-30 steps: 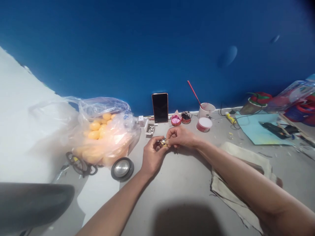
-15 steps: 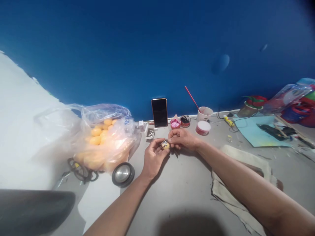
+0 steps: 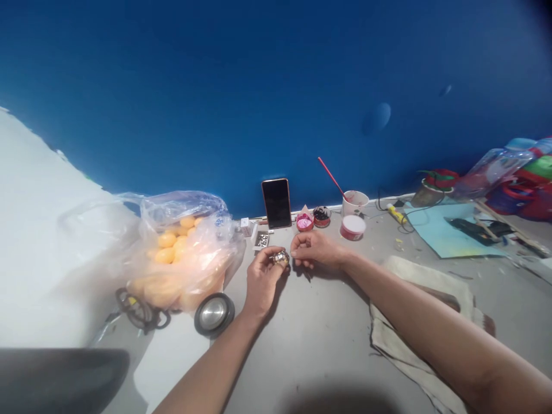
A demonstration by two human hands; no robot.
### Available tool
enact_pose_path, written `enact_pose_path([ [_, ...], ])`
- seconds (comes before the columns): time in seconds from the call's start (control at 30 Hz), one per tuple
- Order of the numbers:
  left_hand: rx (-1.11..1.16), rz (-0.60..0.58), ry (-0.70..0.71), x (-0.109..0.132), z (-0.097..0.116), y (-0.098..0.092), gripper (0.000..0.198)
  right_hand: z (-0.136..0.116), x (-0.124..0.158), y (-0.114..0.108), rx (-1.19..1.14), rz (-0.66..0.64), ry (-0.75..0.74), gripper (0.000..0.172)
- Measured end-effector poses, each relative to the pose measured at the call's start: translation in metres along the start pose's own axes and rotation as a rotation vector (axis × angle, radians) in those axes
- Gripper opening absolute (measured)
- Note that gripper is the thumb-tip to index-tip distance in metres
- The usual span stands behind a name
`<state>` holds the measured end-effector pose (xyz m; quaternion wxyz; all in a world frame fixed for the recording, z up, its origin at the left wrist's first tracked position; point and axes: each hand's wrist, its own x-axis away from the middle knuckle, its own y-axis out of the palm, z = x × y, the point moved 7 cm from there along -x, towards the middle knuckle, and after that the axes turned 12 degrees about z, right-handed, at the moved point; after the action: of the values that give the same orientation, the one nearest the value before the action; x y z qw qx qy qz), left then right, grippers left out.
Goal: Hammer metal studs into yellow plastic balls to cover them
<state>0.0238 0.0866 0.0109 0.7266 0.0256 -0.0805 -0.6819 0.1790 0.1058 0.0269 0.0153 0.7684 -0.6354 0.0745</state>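
In my left hand (image 3: 261,283) I grip a small rounded yellow piece (image 3: 280,257), its visible side dotted with shiny silver studs. My right hand (image 3: 319,250) hovers just to the right, a small gap from the piece. Its thumb and forefinger are pinched together, and anything between them is too small to make out. Behind my left fingertips lies a small open box (image 3: 261,240) of silver bits. Beyond my right hand stand a pot of pink material (image 3: 305,222) and a pot of black pieces (image 3: 321,216).
A phone (image 3: 276,203) leans against the blue wall. Right of it are a cup (image 3: 356,202) with a red stick and a lidded tub (image 3: 352,227). A plastic bag (image 3: 190,247) of yellow-orange egg-shaped pieces and a round metal-topped object (image 3: 214,314) lie left. A cloth (image 3: 405,269) lies under my right forearm.
My right fingers have drawn apart from the studded piece, which they were touching before. My left hand has tilted the piece, so more silver faces up. The view has shifted slightly.
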Motion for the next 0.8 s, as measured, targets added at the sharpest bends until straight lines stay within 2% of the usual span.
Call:
enact_pose_path([
  [0.07, 0.014, 0.02, 0.006, -0.002, 0.001, -0.001, 0.037, -0.003, 0.002, -0.003, 0.055, -0.001, -0.001, 0.018],
  [0.13, 0.037, 0.05, 0.004, -0.003, 0.002, -0.002, 0.043, -0.009, 0.005, -0.008, 0.222, 0.006, -0.031, 0.014],
  [0.23, 0.07, 0.075, -0.045, -0.002, -0.001, -0.001, 0.048, -0.023, 0.013, -0.021, 0.74, 0.105, -0.14, 0.013],
  [0.3, 0.085, 0.067, -0.081, -0.001, -0.006, 0.001, 0.049, -0.031, 0.018, -0.029, 1.075, 0.167, -0.175, 0.023],
  [0.37, 0.087, 0.057, -0.075, 0.0, -0.01, 0.002, 0.049, -0.032, 0.022, -0.03, 1.253, 0.141, -0.163, 0.032],
  [0.47, 0.047, 0.061, -0.039, -0.001, -0.017, 0.001, 0.047, -0.028, 0.023, -0.03, 1.372, 0.105, -0.124, 0.037],
  [0.6, 0.017, 0.075, -0.038, -0.001, -0.02, 0.0, 0.048, -0.026, 0.022, -0.032, 1.401, 0.142, -0.043, 0.044],
  [0.7, 0.017, 0.068, -0.049, 0.001, -0.014, 0.002, 0.047, -0.025, 0.023, -0.029, 1.403, 0.13, -0.028, 0.032],
  [0.8, 0.011, 0.073, -0.065, 0.002, -0.01, 0.002, 0.046, -0.026, 0.025, -0.023, 1.415, 0.101, -0.094, 0.021],
])
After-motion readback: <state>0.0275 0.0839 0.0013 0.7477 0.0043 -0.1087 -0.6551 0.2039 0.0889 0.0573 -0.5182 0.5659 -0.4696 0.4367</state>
